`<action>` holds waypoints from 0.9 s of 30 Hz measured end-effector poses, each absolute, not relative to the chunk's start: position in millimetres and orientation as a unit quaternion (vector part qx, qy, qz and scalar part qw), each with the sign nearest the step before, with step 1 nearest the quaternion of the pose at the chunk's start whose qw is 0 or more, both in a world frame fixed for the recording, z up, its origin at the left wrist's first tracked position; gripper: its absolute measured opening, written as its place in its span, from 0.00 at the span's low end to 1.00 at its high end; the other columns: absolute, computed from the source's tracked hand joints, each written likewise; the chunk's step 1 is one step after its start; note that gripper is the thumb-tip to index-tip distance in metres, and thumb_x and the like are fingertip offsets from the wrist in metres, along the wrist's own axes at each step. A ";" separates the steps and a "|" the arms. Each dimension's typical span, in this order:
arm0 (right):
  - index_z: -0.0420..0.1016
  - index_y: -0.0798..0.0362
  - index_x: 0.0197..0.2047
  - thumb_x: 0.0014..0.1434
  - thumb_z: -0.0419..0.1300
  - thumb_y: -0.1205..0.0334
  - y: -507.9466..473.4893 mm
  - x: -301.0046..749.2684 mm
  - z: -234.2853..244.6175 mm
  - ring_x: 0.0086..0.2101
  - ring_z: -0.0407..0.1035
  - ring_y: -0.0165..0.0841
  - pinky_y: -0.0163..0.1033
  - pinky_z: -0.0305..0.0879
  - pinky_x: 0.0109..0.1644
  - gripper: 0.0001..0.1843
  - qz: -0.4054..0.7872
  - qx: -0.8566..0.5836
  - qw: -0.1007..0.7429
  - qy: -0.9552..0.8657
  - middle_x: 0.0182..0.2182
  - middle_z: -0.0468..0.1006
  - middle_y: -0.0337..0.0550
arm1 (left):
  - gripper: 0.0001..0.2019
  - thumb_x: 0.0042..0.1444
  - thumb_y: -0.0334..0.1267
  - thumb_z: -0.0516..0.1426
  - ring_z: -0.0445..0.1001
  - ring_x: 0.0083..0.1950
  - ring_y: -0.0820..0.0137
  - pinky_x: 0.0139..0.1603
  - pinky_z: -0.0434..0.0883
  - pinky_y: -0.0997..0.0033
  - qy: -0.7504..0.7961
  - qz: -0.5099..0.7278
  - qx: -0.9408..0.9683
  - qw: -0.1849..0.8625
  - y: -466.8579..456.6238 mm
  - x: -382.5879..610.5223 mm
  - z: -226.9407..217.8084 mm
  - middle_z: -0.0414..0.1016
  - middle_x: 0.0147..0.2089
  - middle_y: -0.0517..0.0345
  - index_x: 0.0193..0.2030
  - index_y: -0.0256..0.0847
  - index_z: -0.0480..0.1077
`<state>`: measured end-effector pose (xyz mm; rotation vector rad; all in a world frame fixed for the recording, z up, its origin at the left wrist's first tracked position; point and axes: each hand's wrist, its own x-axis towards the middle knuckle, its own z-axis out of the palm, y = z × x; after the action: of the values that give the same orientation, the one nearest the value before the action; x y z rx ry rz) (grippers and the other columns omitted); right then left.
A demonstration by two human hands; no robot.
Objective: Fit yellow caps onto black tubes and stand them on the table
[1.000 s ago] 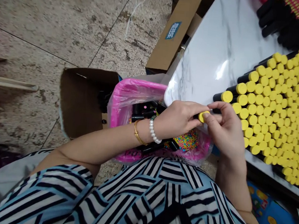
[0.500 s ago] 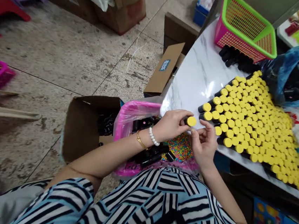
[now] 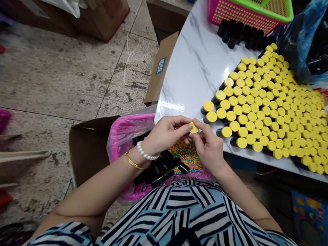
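Observation:
My left hand, with a pearl bracelet at its wrist, is closed round a small black tube with a round yellow top. The fingers of my right hand are pinched together at the edge of that same top. Most of the tube's body is hidden by my fingers. Below my hands, a plastic-lined pink basin holds small multicoloured beads and loose black tubes. To the right, many yellow-topped black tubes stand upright in packed rows on the white marbled table.
A pink and green basket stands at the table's far side, with black pieces before it. Right of these lies a blue bag of black parts. Cardboard boxes sit on the floor left of the table.
My right fingers have come up onto the yellow top, where before they were just apart from it. Both hands appear slightly further left as the view has shifted.

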<state>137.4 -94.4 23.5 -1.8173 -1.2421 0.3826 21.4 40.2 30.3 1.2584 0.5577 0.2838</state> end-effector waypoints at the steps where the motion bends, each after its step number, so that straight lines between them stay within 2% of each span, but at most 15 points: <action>1: 0.71 0.48 0.63 0.71 0.57 0.58 -94.2 137.0 21.6 0.30 0.75 0.29 0.36 0.74 0.41 0.19 0.142 -0.733 0.438 -0.501 0.33 0.82 0.38 | 0.15 0.59 0.45 0.64 0.76 0.27 0.77 0.30 0.76 0.79 0.260 0.127 0.574 0.766 39.5 23.4 30.9 0.79 0.33 0.58 0.45 0.35 0.76; 4: 0.71 0.47 0.63 0.71 0.56 0.59 -95.3 135.7 18.4 0.30 0.75 0.30 0.36 0.74 0.41 0.20 0.126 -0.726 0.450 -0.505 0.34 0.82 0.39 | 0.15 0.60 0.47 0.63 0.76 0.26 0.76 0.28 0.75 0.78 0.263 0.131 0.584 0.757 34.1 25.6 31.7 0.77 0.31 0.59 0.45 0.36 0.74; 8: 0.63 0.48 0.69 0.69 0.58 0.60 -115.1 137.5 21.4 0.28 0.73 0.29 0.35 0.73 0.34 0.26 0.132 -0.698 0.518 -0.475 0.36 0.80 0.40 | 0.22 0.59 0.48 0.64 0.79 0.32 0.74 0.32 0.78 0.76 0.267 0.163 0.608 0.730 23.8 22.8 28.5 0.79 0.41 0.54 0.55 0.37 0.71; 10: 0.68 0.50 0.64 0.68 0.59 0.62 -134.0 141.2 23.8 0.32 0.74 0.31 0.36 0.74 0.35 0.22 0.098 -0.706 0.523 -0.467 0.38 0.79 0.43 | 0.25 0.56 0.45 0.67 0.80 0.33 0.73 0.31 0.78 0.76 0.286 0.195 0.629 0.696 19.3 23.6 24.9 0.79 0.45 0.51 0.57 0.37 0.70; 12: 0.75 0.51 0.54 0.67 0.59 0.64 -151.6 147.7 25.9 0.37 0.75 0.34 0.40 0.74 0.41 0.13 0.051 -0.720 0.490 -0.489 0.39 0.80 0.45 | 0.23 0.54 0.42 0.68 0.79 0.31 0.75 0.29 0.77 0.77 0.298 0.225 0.667 0.645 16.2 29.3 20.8 0.78 0.47 0.49 0.55 0.38 0.72; 15: 0.79 0.51 0.46 0.67 0.59 0.65 -162.7 160.7 27.4 0.40 0.76 0.37 0.43 0.73 0.46 0.08 0.016 -0.730 0.439 -0.523 0.39 0.81 0.46 | 0.19 0.52 0.37 0.69 0.77 0.28 0.76 0.26 0.75 0.77 0.294 0.212 0.705 0.609 13.3 46.7 16.2 0.79 0.42 0.52 0.50 0.37 0.75; 18: 0.79 0.51 0.48 0.68 0.58 0.65 -156.1 171.4 26.6 0.43 0.76 0.38 0.45 0.73 0.50 0.10 0.020 -0.733 0.417 -0.537 0.41 0.82 0.47 | 0.20 0.50 0.34 0.69 0.78 0.28 0.74 0.28 0.76 0.76 0.299 0.178 0.694 0.631 8.0 65.4 17.3 0.79 0.34 0.57 0.50 0.36 0.72; 21: 0.80 0.51 0.50 0.68 0.58 0.65 -149.8 175.5 24.2 0.47 0.76 0.39 0.46 0.73 0.54 0.11 0.014 -0.729 0.412 -0.547 0.45 0.82 0.49 | 0.19 0.50 0.32 0.69 0.79 0.30 0.74 0.29 0.76 0.76 0.300 0.176 0.665 0.661 1.2 70.5 25.3 0.81 0.37 0.55 0.47 0.36 0.69; 24: 0.80 0.51 0.49 0.67 0.59 0.66 -158.1 170.8 19.7 0.48 0.77 0.38 0.46 0.73 0.55 0.11 0.010 -0.713 0.435 -0.551 0.46 0.82 0.48 | 0.12 0.55 0.34 0.66 0.78 0.29 0.76 0.27 0.73 0.79 0.281 0.176 0.654 0.681 -1.8 52.8 35.0 0.80 0.36 0.57 0.42 0.37 0.68; 27: 0.78 0.50 0.53 0.66 0.59 0.68 -175.6 160.1 6.3 0.47 0.78 0.36 0.43 0.74 0.54 0.14 0.045 -0.689 0.445 -0.570 0.45 0.83 0.46 | 0.08 0.62 0.41 0.61 0.71 0.23 0.79 0.23 0.67 0.81 0.272 0.180 0.708 0.626 -2.7 16.7 33.5 0.75 0.27 0.61 0.38 0.38 0.71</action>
<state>160.1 -175.6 6.3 -1.7075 -1.4135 0.1116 16.7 -2.7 33.5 1.6244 0.6230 0.4119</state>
